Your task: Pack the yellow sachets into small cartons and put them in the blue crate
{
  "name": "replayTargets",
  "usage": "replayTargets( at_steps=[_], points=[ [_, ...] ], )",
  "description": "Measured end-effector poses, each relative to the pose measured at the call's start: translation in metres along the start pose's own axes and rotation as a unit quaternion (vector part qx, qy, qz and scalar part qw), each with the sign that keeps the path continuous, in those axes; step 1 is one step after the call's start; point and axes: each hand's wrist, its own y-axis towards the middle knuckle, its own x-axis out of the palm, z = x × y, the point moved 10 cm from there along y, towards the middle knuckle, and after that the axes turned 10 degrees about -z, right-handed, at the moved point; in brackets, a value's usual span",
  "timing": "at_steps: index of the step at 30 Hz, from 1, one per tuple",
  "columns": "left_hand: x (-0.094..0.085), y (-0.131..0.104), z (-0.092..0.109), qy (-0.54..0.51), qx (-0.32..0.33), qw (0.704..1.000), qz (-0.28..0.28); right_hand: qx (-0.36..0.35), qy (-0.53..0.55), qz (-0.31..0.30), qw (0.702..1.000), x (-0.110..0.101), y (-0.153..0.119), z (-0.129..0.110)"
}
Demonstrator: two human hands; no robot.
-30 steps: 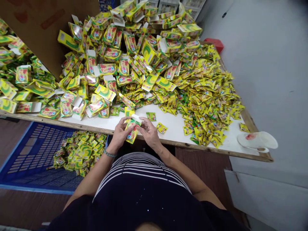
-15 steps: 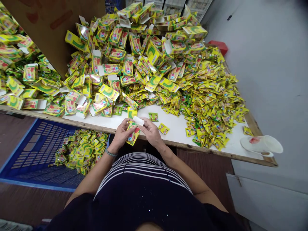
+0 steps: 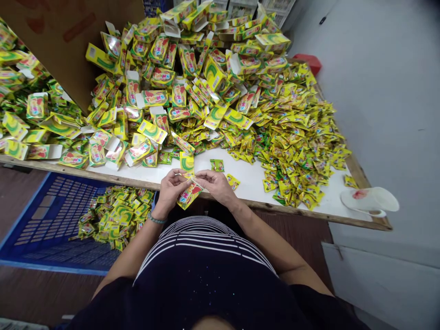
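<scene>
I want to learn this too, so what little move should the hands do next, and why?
Probably the right hand should press down the upper end of the small yellow-and-green cardboard box while the left hand steadies it: both hands' fingers meet at that end, and a bit of white shows there.

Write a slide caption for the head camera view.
Two hands, left and right, hold a small printed box before a table edge heaped with bright cartons and sachets.

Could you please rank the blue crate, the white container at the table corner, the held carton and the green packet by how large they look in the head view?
1. Blue crate
2. White container
3. Held carton
4. Green packet
</scene>
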Motion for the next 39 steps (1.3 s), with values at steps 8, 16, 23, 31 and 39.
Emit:
replayTargets(
  at_steps=[8, 16, 23, 31, 39],
  points=[
    [0.004, 0.001, -0.004, 0.012, -0.030, 0.999, -0.003, 0.011, -0.034, 0.051, 0.998, -0.013, -0.004, 0.003],
    [0.000, -0.001, -0.005, -0.005, -0.020, 1.000, 0.013, -0.021, -0.021, -0.002, 1.000, -0.002, -0.006, -0.006],
    [0.001, -0.006, -0.014, -0.047, -0.024, 0.998, 0.044, -0.106, -0.155, 0.104, 0.977, 0.008, -0.030, -0.024],
    [0.002, -0.007, -0.001, -0.026, 0.007, 0.998, 0.051, -0.016, -0.044, 0.142, 0.989, 0.004, -0.034, 0.004],
    [0.006, -0.012, 0.005, -0.012, 0.027, 0.998, 0.062, -0.033, -0.082, 0.164, 0.983, 0.006, -0.039, 0.000]
  ],
)
